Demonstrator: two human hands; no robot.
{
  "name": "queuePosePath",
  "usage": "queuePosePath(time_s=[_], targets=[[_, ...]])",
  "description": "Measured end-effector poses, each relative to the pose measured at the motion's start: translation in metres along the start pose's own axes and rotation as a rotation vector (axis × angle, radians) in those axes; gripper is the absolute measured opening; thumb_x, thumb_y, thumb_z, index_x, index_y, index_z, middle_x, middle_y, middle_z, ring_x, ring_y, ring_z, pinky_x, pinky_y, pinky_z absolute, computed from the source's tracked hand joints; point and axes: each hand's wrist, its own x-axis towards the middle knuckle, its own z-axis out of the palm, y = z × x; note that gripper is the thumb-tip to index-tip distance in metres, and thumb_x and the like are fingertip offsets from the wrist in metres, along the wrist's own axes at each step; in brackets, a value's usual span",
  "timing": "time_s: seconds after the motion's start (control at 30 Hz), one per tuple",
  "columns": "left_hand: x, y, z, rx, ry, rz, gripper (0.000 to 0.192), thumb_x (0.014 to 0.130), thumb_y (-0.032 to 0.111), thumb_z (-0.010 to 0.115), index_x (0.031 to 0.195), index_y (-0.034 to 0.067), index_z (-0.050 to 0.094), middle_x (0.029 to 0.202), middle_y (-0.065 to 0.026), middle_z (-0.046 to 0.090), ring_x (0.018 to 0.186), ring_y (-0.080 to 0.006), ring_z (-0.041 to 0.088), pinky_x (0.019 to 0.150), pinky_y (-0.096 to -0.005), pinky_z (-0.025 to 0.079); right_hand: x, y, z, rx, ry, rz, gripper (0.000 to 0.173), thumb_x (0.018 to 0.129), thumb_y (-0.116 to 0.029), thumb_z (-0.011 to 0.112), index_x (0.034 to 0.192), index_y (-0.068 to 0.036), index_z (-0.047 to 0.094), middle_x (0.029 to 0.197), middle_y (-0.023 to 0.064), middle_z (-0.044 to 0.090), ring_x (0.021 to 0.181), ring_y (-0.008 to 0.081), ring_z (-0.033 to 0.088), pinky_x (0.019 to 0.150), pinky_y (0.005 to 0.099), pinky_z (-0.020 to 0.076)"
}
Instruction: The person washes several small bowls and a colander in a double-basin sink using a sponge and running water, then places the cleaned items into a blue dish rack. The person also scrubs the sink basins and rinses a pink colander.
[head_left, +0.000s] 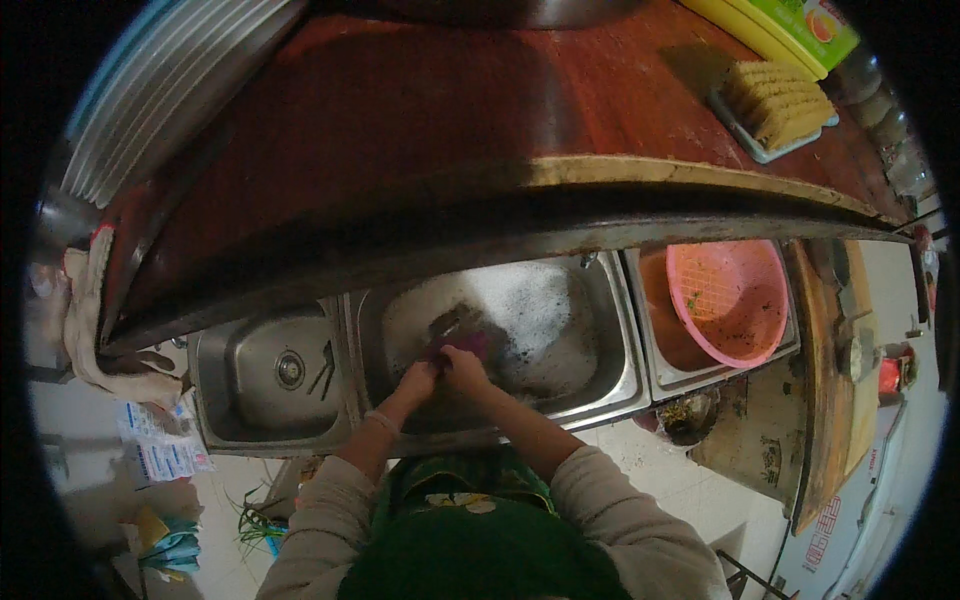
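My left hand (420, 381) and my right hand (463, 369) are close together over the middle steel sink basin (611, 367). Both grip a bunched purple cloth (472, 343), though the fingers are partly hidden. Just beyond them a dark, shiny object (445, 322) shows at the surface of the cloudy water; I cannot tell what it is. White soap suds (529, 300) cover much of the water, most thickly at the back right.
Left is a smaller sink basin (259, 375) with a drain. A pink plastic basket (727, 300) sits right. A reddish-brown shelf (420, 112) overhangs the sinks, holding stacked plates (172, 90) and yellow sponges (776, 101). A white cloth (82, 330) hangs left.
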Motion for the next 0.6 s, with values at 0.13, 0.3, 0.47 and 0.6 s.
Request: queuePosePath(time_s=[0.13,0.3,0.47,0.6], targets=[[0.0,0.0,-0.007,0.426,-0.385,-0.035,0.017,0.073,0.018,0.049,0.083,0.007,0.058,0.069,-0.0131,0.055,0.069,-0.0309,0.054,0.065,-0.0391,0.044,0.017,0.029,-0.014,-0.093,0.143,-0.047,0.029,0.066,-0.012,0.055,0.094,-0.005,0.054,0.093,0.0167,0.055,0.088,0.0337,0.052,0.075,0.0402,0.0422],[-0.008,-0.001,-0.009,0.671,-0.24,0.323,0.015,0.068,0.017,0.054,0.078,0.008,0.059,0.067,-0.0134,0.055,0.062,-0.0314,0.054,0.06,-0.0409,0.045,0.036,0.086,-0.026,-0.268,0.241,0.155,0.033,0.069,-0.019,0.056,0.099,-0.005,0.053,0.098,0.018,0.053,0.087,0.0342,0.053,0.074,0.0408,0.0426],[0.002,-0.029,-0.022,0.74,-0.477,0.127,0.014,0.072,0.018,0.052,0.078,0.008,0.06,0.07,-0.0141,0.058,0.066,-0.0305,0.057,0.06,-0.0404,0.045,0.029,0.129,-0.022,0.067,0.259,0.342,0.025,0.068,-0.01,0.058,0.092,-0.005,0.055,0.088,0.0164,0.058,0.087,0.0308,0.054,0.074,0.038,0.0434],[0.0,-0.075,-0.003,0.858,-0.423,0.049,0.018,0.075,0.019,0.05,0.084,0.007,0.06,0.077,-0.0149,0.058,0.072,-0.031,0.057,0.063,-0.0397,0.045,0.006,0.05,0.008,0.248,0.072,0.085,0.019,0.064,-0.008,0.058,0.083,-0.007,0.059,0.087,0.014,0.058,0.084,0.0296,0.055,0.072,0.0379,0.0439]])
